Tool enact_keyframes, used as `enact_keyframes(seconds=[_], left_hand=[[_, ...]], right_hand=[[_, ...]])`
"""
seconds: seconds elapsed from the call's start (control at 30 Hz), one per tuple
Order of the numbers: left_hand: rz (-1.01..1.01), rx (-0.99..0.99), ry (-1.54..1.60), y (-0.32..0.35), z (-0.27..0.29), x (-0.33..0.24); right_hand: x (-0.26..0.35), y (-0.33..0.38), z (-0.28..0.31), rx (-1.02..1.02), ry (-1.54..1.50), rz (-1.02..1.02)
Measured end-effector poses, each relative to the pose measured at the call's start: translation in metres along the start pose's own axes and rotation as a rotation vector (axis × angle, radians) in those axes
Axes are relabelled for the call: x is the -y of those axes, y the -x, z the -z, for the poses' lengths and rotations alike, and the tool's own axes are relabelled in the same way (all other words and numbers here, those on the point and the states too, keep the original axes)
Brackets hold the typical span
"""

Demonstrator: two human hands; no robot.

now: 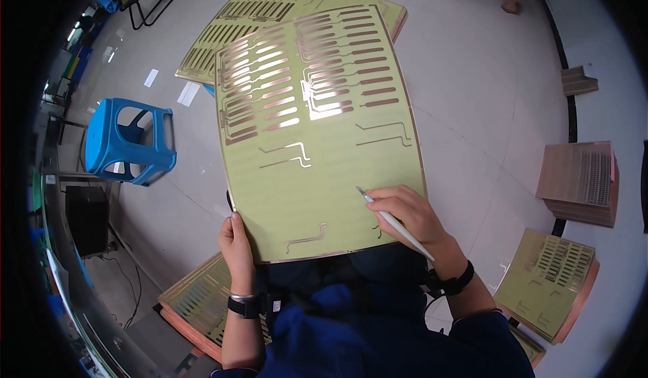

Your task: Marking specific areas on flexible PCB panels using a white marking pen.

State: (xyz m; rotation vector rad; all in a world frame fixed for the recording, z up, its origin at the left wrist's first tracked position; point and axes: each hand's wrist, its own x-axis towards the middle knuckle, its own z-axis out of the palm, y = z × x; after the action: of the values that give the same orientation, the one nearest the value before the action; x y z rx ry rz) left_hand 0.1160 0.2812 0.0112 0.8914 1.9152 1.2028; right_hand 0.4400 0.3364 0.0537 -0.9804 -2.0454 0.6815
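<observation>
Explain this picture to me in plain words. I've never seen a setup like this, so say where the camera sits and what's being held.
There is no machine here, just a person's two bare hands. The single picture comes from a wide fisheye camera on the person's head, looking down, so straight edges bend near the rim. The left hand grips the left edge of a large yellow-green panel with shiny copper-coloured strips. The right hand holds a slim pen-like tool, its tip over the panel; whether it touches is unclear. Beyond lies a similar panel, and a blue stool stands on the floor at left.
</observation>
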Motion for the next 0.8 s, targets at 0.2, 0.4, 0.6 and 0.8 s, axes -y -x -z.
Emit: enact_keyframes(seconds=[0.2,0.4,0.6,0.8], left_hand=[[-0.006,-0.009,-0.002,0.0,-0.001,0.001],[-0.001,-0.006,-0.023,-0.002,0.001,0.003],[-0.003,0.002,-0.019,0.0,0.002,0.003],[0.011,-0.004,0.013,0.001,-0.001,-0.001]], right_hand=[[-0.004,0.002,-0.001,0.0,-0.027,0.004],[-0.002,0.0,-0.001,-0.018,-0.011,-0.008],[0.003,-0.011,-0.005,-0.021,-0.009,-0.014],[0.0,-0.013,-0.007,-0.01,-0.017,-0.007]])
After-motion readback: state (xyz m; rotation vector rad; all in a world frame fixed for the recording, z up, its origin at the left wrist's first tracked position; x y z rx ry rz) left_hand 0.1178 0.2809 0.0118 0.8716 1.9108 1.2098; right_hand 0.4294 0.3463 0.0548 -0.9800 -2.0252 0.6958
